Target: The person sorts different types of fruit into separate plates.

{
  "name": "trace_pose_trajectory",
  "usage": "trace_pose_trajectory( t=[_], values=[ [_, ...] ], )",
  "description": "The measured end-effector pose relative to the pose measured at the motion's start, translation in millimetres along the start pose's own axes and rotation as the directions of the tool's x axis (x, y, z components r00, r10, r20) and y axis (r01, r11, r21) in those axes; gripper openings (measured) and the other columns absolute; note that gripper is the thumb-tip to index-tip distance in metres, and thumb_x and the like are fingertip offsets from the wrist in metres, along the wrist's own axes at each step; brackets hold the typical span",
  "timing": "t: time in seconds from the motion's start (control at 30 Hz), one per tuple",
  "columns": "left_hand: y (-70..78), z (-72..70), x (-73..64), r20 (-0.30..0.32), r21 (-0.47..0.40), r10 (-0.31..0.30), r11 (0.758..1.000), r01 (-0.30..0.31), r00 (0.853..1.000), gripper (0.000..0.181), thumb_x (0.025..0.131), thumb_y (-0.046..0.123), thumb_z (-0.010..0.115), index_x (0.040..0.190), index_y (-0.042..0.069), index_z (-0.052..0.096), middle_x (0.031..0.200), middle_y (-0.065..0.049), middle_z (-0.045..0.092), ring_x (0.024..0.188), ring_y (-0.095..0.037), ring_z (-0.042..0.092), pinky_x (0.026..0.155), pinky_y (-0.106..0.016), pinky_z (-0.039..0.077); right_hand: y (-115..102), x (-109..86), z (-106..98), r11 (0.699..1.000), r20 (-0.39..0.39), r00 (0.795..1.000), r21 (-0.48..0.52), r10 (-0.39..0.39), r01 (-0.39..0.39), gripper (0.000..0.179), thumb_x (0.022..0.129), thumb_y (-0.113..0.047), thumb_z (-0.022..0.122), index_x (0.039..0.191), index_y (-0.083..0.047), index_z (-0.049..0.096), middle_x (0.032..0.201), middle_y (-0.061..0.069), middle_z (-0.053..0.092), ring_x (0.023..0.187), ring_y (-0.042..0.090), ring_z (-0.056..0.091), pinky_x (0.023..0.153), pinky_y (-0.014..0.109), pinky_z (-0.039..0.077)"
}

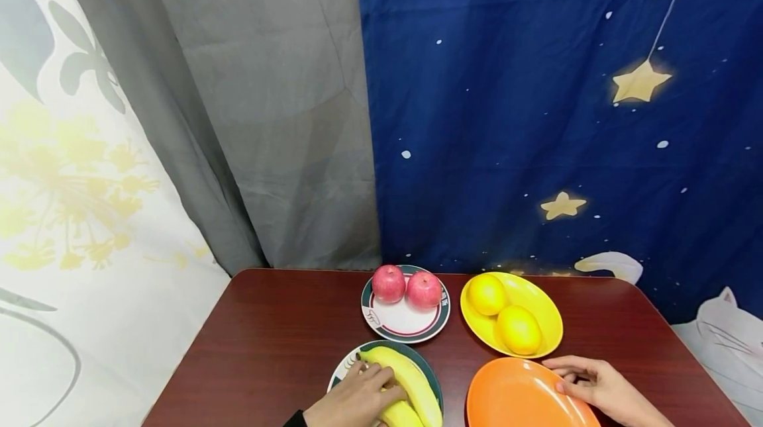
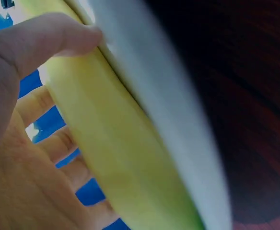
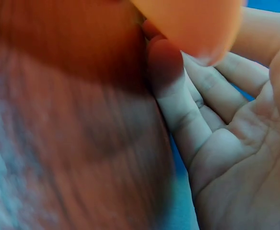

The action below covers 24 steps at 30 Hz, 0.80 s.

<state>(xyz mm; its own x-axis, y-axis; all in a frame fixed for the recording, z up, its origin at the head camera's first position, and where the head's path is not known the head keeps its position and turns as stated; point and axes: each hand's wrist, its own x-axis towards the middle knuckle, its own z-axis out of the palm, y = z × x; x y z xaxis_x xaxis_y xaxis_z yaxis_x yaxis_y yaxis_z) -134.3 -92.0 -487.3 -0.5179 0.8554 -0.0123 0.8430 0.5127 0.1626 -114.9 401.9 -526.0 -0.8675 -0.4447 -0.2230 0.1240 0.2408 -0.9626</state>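
Observation:
Two yellow bananas [image 1: 411, 374] lie on a white plate with a dark green rim [image 1: 430, 374] at the front middle of the table. My left hand [image 1: 356, 395] grips one banana [image 2: 101, 129], its thumb on one side and the other fingers on the far side in the left wrist view. At the front right, my right hand [image 1: 596, 387] pinches the edge of an orange plate [image 1: 518, 394]. The thumb lies over the rim, and fingers reach under it in the right wrist view. That plate bears nothing in the part I see; its near edge is cut off.
Behind the bananas, two red apples [image 1: 389, 283] sit on a green-rimmed plate [image 1: 405, 334]. A yellow plate [image 1: 548, 311] with two yellow round fruits [image 1: 518, 330] stands right behind the orange plate. The dark red table [image 1: 268, 334] meets grey and blue curtains [image 1: 477, 116] at its back edge.

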Motion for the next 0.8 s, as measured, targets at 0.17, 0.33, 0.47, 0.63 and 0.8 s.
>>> trace_pose_trajectory(
  t=[0.17,0.33,0.47,0.63,0.8],
  values=[
    [0.7,-4.3,-1.1,-0.014,-0.012,0.011,1.000,-0.011,1.000,0.040,0.094,0.051,0.074,0.121,0.025,0.061,0.101,0.013,0.054,0.090,0.001,0.047,0.077,-0.017,0.046,1,1.1,0,0.998,0.040,0.998,0.016,-0.054,0.053,0.041,0.111,-0.010,0.049,0.145,0.012,0.051,0.120,0.000,0.075,0.101,0.018,0.071,0.086,0.029,0.061],
    [10.0,-19.8,5.5,-0.047,-0.106,-0.039,0.994,0.034,0.998,0.035,0.091,0.035,0.079,0.113,0.023,0.055,0.086,0.016,0.050,0.072,0.003,0.044,0.065,-0.014,0.040,0,1.7,2,0.999,0.023,0.999,-0.020,-0.026,0.026,0.042,0.111,-0.014,0.050,0.145,0.011,0.052,0.117,0.003,0.074,0.096,0.020,0.069,0.083,0.030,0.061],
    [26.0,-37.5,25.5,-0.086,-0.177,-0.029,0.984,0.013,0.996,0.037,0.090,0.029,0.078,0.121,0.026,0.056,0.091,0.017,0.052,0.074,0.004,0.047,0.068,-0.012,0.041,0,2.3,3,0.998,-0.006,1.000,-0.063,-0.013,0.012,0.042,0.110,-0.016,0.053,0.144,0.010,0.054,0.113,0.005,0.073,0.093,0.020,0.068,0.080,0.029,0.061],
    [57.2,-50.8,69.6,-0.228,-0.018,0.118,0.992,-0.125,0.967,0.043,0.088,0.033,0.081,0.123,0.027,0.057,0.095,0.016,0.055,0.074,0.005,0.049,0.067,-0.007,0.035,2,0.8,1,0.994,-0.010,0.999,-0.100,-0.040,0.039,0.041,0.110,-0.014,0.053,0.143,0.011,0.055,0.112,0.001,0.074,0.092,0.017,0.068,0.078,0.027,0.060],
    [89.3,-45.0,118.6,-0.142,0.049,0.160,0.987,-0.155,0.977,0.049,0.095,0.048,0.075,0.135,0.030,0.054,0.113,0.018,0.063,0.080,0.004,0.056,0.068,-0.009,0.036,2,0.4,0,0.991,-0.001,0.998,-0.118,-0.059,0.058,0.039,0.110,-0.015,0.052,0.142,0.007,0.057,0.115,-0.002,0.073,0.092,0.017,0.067,0.079,0.026,0.059]
  ],
)
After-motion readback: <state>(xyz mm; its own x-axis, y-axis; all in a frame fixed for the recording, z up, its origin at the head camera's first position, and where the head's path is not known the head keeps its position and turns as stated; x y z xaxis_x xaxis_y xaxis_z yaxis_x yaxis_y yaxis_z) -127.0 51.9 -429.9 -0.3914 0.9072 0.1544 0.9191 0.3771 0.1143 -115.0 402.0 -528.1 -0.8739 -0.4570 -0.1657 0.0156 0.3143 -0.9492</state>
